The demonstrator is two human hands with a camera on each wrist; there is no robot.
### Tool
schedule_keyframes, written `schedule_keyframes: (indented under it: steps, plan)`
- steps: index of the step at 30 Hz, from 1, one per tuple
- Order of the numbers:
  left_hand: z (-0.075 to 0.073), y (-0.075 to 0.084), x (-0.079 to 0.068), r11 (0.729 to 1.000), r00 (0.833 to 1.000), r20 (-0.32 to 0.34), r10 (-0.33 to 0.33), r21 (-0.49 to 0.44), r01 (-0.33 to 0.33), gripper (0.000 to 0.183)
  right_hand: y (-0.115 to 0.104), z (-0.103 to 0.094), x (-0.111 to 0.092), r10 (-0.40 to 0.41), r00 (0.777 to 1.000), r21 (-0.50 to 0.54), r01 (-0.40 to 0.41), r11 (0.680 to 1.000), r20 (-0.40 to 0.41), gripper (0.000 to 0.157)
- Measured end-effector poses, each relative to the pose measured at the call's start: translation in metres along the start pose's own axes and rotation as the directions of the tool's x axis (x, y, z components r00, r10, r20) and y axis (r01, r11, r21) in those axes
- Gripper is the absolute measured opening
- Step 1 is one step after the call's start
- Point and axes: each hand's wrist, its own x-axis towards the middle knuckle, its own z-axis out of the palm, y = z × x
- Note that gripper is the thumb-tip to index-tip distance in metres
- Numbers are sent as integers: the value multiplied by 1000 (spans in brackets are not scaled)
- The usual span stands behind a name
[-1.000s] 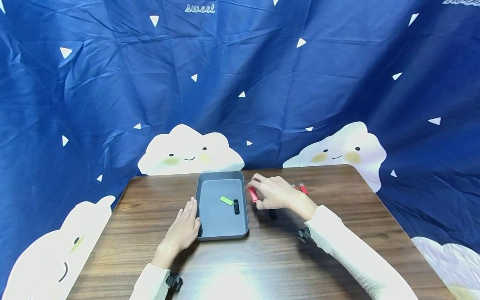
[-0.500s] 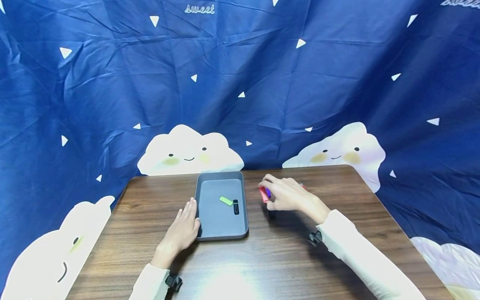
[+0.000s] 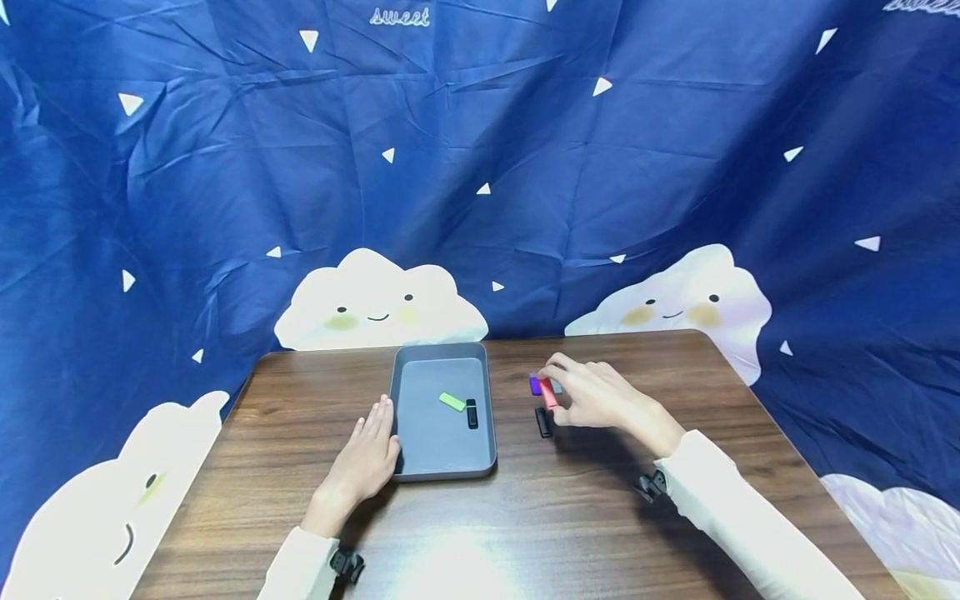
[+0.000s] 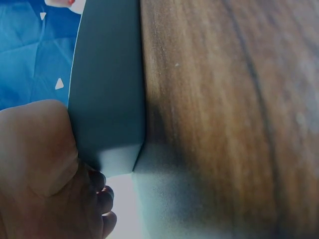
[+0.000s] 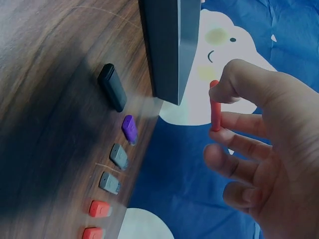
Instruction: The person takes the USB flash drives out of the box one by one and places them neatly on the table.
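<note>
My right hand (image 3: 596,396) pinches a red USB stick (image 3: 549,393) between thumb and fingertips, above the table right of the grey tray (image 3: 435,446). In the right wrist view the stick shows edge-on, its plug not visible. Close by lie a black USB stick (image 3: 543,422) and a purple one (image 3: 535,384). With fingers straight, my left hand (image 3: 363,454) rests along the tray's left wall. Inside the tray are a green stick (image 3: 452,402) and a black USB stick (image 3: 472,414).
In the right wrist view, two grey USB sticks, one nearer the purple one (image 5: 119,156), and two red ones, the upper one (image 5: 99,208), line the wooden table (image 5: 45,45). A blue cloth (image 3: 480,125) with clouds hangs behind the table.
My right hand has moved right, away from the tray, still pinching the red stick. The purple and black sticks on the table have come into fuller view. My left hand stays put.
</note>
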Motion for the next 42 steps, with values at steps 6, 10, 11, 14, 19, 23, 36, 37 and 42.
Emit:
schedule_keyframes:
  steps: [6,10,11,14,19,23,36,37,42]
  plan:
    - [1,0,-1,1000,1000,-1,1,-5,-1,63,5,2,-7,15,1000,19,-15,1000,-1,48]
    - [1,-1,0,1000,1000,-5,1,-5,-1,63,9,4,-12,18,1000,21,-18,1000,-7,50]
    - [1,-1,0,1000,1000,-6,1,-5,-1,63,10,5,-13,22,1000,21,-21,1000,-6,51]
    - [1,-1,0,1000,1000,-7,1,-6,-1,63,13,9,-17,39,999,19,-39,999,2,53]
    - [1,0,-1,1000,1000,-7,-2,-11,2,62,15,14,-21,58,998,3,-58,998,26,55]
    - [0,1,-1,1000,1000,-8,-2,-14,2,63,17,17,-24,87,995,9,-88,996,57,56]
    - [1,0,0,1000,1000,11,-12,-11,12,63,23,30,-27,131,982,54,-140,989,137,62]
    - [1,0,0,1000,1000,11,-11,-10,12,63,23,32,-28,135,980,55,-144,988,143,62]
    - [1,-1,0,1000,1000,5,-9,-10,9,63,25,39,-30,157,972,58,-169,984,175,62]
